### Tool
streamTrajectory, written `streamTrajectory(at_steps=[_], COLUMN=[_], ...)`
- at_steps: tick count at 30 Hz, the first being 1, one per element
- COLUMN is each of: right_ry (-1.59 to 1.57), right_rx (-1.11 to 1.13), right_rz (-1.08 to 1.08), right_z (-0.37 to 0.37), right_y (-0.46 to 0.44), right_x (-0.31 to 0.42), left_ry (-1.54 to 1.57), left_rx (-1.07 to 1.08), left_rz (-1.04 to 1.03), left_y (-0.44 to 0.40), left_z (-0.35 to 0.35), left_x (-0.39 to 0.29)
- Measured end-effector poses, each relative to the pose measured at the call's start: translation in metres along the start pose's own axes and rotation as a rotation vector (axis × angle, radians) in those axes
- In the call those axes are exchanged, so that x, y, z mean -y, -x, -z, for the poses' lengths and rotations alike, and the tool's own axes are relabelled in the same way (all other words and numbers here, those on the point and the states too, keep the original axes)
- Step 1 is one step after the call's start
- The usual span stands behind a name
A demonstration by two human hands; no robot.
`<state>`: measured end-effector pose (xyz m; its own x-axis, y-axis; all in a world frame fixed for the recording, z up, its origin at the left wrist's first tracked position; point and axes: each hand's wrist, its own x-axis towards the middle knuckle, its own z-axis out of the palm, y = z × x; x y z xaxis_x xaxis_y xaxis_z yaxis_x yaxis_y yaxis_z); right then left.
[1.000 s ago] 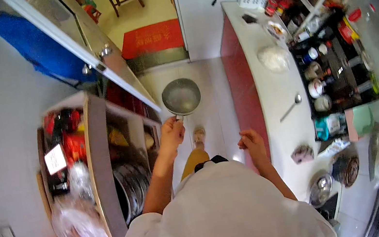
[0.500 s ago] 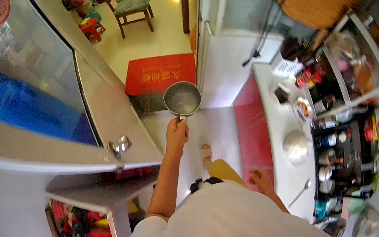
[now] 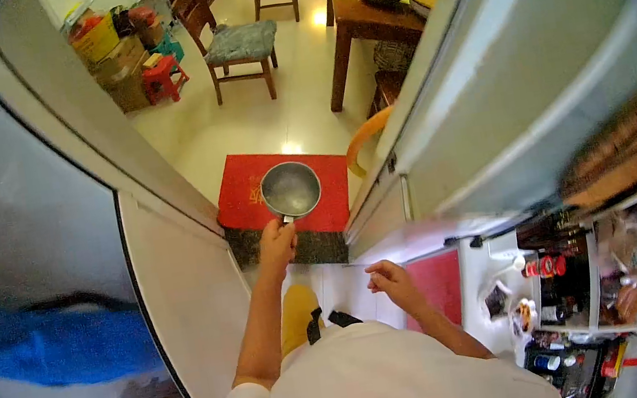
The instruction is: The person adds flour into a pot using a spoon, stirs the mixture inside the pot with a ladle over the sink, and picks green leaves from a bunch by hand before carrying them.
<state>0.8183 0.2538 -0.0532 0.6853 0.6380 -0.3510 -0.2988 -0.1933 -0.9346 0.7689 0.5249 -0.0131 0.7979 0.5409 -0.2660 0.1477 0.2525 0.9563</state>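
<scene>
Bright floor glare, curved edges, dark corners

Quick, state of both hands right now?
Left hand: closed around the handle of the pan.
Right hand: partly open, fingers loosely curled, nothing visible in it.

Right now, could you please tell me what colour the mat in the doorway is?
The mat is red, seen best in the head view.
</scene>
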Motion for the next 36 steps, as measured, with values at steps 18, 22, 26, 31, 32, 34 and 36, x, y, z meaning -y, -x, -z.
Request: streamTrajectory(at_steps=[18,22,26,31,32,34,36], right_ry=[-0.131,-0.180,-0.158,-0.321,-0.284,-0.352,-0.312], right_rx=[-0.221,-0.292,-0.354,-0.498,-0.522,-0.553,-0.595], right_rz=[-0.064,-0.056,-0.008,0.039,0.067,0.094,0.058], right_z=[-0.024,-0.003,0.024,0.063,0.071,0.083,0.092], right_y=[-0.315,-0.366,-0.430,-0.485,-0.495,-0.508,-0.517], right_x=[0.147,0.170,0.185,0.225,0.228,0.233,0.235], left_ry=[-0.063,-0.105,-0.111,-0.106,-0.136,-0.167,-0.110], left_rx=[0.299,0.298,0.312,0.331,0.320,0.323,0.328], left_rz=[0.160,0.194,0.156,0.160,0.173,0.199,0.177], left_y=[-0.333,-0.392,-0.443,-0.501,-0.512,-0.534,-0.553], left_z=[0.052,0.037,0.026,0.006,0.006,0.001,-0.004], left_x=[-0.145,-0.179,-0.196,-0.241,-0.244,-0.253,-0.262])
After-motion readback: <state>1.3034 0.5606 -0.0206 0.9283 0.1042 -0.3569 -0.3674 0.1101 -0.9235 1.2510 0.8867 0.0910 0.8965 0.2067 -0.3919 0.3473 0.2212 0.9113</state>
